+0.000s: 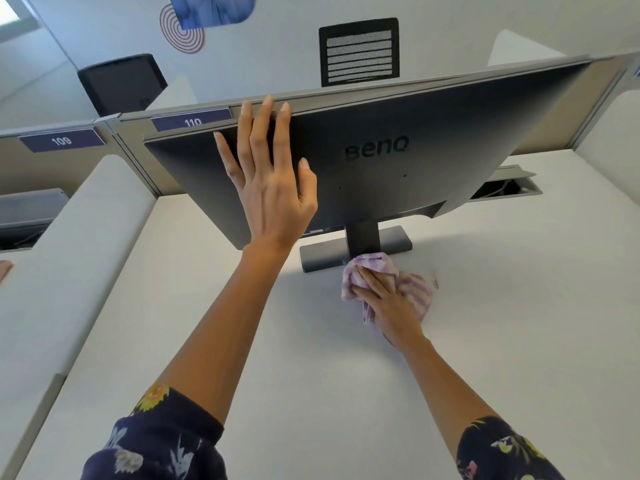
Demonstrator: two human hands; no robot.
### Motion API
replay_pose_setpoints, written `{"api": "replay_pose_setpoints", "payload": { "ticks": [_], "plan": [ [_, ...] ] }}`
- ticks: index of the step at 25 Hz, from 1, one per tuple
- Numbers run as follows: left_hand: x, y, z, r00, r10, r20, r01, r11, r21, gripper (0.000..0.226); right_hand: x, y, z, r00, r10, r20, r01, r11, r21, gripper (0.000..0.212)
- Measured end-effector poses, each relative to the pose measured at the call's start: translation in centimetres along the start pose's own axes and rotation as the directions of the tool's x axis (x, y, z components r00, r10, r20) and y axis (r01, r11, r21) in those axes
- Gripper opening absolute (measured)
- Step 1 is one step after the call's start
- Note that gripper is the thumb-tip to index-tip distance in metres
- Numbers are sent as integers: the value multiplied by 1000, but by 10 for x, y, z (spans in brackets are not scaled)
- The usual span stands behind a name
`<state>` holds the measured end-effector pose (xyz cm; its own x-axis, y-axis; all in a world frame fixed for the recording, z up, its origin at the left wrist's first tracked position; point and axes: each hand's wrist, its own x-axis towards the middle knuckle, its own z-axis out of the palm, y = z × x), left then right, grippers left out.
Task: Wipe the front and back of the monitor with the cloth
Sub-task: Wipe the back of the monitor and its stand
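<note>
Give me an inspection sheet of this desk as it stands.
Surface: white desk, small brownish mark right of the cloth.
Job's things: monitor upright on its stand, back toward the camera; striped purple cloth bunched at the stand's base.
Clutter: nothing seen.
Hands: left hand flat on the monitor's back, fingertips at its top edge; right hand holds the cloth.
Cables: possibly a dark lead inside the open desk hatch; unclear.
Surroundings: partition labels 109 and 110; office chairs beyond.

monitor [381, 161]: one
cloth [417, 289]: one
hands: two, left hand [273, 192], right hand [388, 301]
number plates: two, plate 109 [61, 140], plate 110 [192, 120]
chair backs: two, solid one [121, 83], mesh one [359, 51]
cable hatch [507, 185]: one
</note>
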<state>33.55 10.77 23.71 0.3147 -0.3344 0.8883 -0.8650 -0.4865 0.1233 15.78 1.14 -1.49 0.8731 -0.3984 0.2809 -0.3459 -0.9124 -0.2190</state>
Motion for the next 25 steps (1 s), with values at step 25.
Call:
{"api": "replay_pose_setpoints", "payload": {
  "ticks": [25],
  "plan": [
    [-214, 321, 61, 392, 515, 762, -50, 839, -542, 74, -154, 172, -169, 697, 451, -557, -511, 858, 55, 21]
  ]
}}
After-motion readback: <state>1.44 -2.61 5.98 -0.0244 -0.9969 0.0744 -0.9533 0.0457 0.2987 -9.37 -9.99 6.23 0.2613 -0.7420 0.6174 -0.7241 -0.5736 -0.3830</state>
